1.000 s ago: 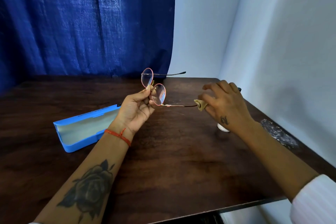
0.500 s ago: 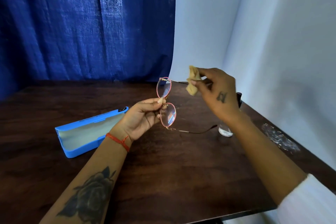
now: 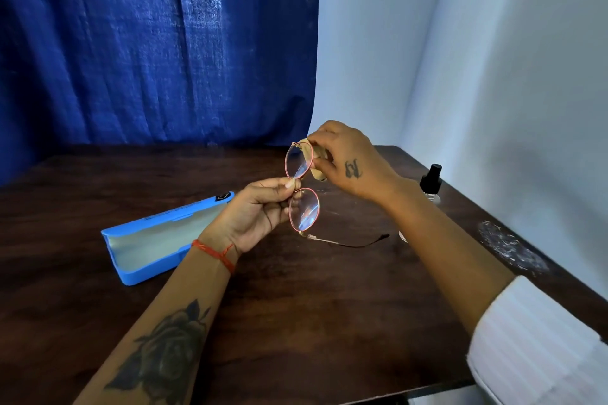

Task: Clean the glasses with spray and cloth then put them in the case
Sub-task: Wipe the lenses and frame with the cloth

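Round glasses point(image 3: 304, 207) with a thin red frame stand on end above the dark wooden table point(image 3: 296, 322). My left hand point(image 3: 260, 210) pinches them at the bridge between the two lenses. My right hand point(image 3: 348, 161) holds a small tan cloth point(image 3: 314, 161) pressed against the upper lens. One temple arm sticks out to the right from the lower lens. The blue glasses case point(image 3: 158, 237) lies open on the table to the left. A small spray bottle point(image 3: 431, 182) with a black cap stands at the right, partly hidden behind my right forearm.
A crumpled clear plastic wrapper point(image 3: 510, 248) lies near the table's right edge. A white wall runs close along the right side and a blue curtain hangs behind the table. The table's front edge is just below my forearms.
My right hand has brought the cloth from near the table up to the upper lens. The glasses have been turned so that one lens stands above the other.
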The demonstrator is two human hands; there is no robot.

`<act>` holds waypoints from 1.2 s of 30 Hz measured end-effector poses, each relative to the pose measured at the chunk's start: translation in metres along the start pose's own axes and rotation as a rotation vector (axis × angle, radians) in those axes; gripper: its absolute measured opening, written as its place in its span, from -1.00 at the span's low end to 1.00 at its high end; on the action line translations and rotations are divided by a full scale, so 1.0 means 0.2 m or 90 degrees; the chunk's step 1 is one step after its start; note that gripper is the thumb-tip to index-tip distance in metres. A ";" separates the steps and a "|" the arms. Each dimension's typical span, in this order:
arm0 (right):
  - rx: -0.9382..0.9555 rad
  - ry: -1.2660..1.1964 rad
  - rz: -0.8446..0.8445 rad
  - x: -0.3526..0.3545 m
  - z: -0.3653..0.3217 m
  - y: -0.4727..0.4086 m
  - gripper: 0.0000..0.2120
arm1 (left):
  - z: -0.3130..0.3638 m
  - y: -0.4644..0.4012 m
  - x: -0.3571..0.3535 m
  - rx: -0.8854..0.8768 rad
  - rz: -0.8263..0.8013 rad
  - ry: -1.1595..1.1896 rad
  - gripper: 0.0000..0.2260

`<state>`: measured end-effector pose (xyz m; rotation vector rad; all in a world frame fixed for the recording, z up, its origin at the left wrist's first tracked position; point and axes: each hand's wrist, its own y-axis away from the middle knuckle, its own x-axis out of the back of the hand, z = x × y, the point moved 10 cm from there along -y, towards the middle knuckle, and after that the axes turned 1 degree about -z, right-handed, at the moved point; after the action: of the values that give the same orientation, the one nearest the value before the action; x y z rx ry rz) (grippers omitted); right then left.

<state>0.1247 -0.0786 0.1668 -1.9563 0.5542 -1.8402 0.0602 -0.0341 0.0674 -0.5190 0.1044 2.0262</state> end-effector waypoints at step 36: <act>-0.160 -0.253 0.195 0.24 0.17 0.44 -0.82 | 0.01 -0.04 0.09 -0.061 0.095 0.050 -0.74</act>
<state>0.1603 -0.1782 0.1576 -2.1743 0.9253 -1.2047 0.0597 -0.0154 0.0630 -0.6688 0.0965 2.1647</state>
